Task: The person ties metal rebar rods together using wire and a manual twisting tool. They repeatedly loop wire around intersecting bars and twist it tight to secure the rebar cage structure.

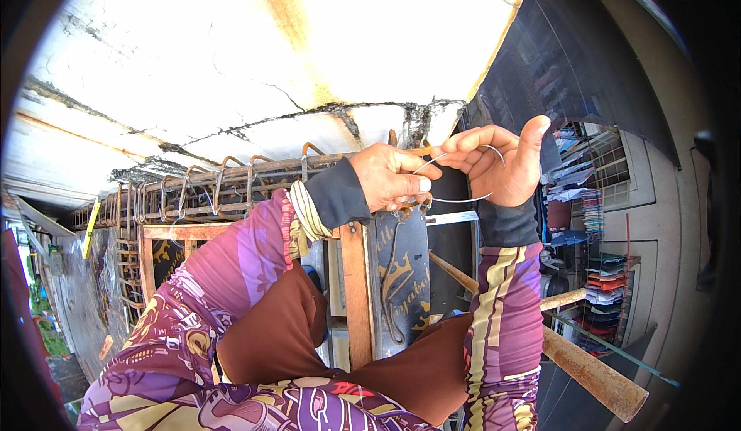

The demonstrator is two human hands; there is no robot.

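Observation:
My left hand (pixel 393 177) pinches a thin, bent metal wire (pixel 460 200) between thumb and fingers. One length of this wire runs right and ends freely near my right wrist. Another length curves up, passes among the fingers of my right hand (pixel 501 162) and ends over its palm. The right thumb points up, apart from the curled fingers; whether they grip the wire is unclear. Just behind my hands are the end of a rusty reinforcing bar (pixel 419 151) and the right end of a rebar cage (pixel 231 183), partly hidden by my left hand.
Above the cage is a cracked, rust-stained white wall (pixel 202 55). Below stand a timber frame (pixel 356 292) and a dark printed panel (pixel 414 269) with a narrow dark loop (pixel 391 309) against it. A rusty pipe (pixel 596 373) juts out right, past stacked clothes (pixel 606 295) lower down.

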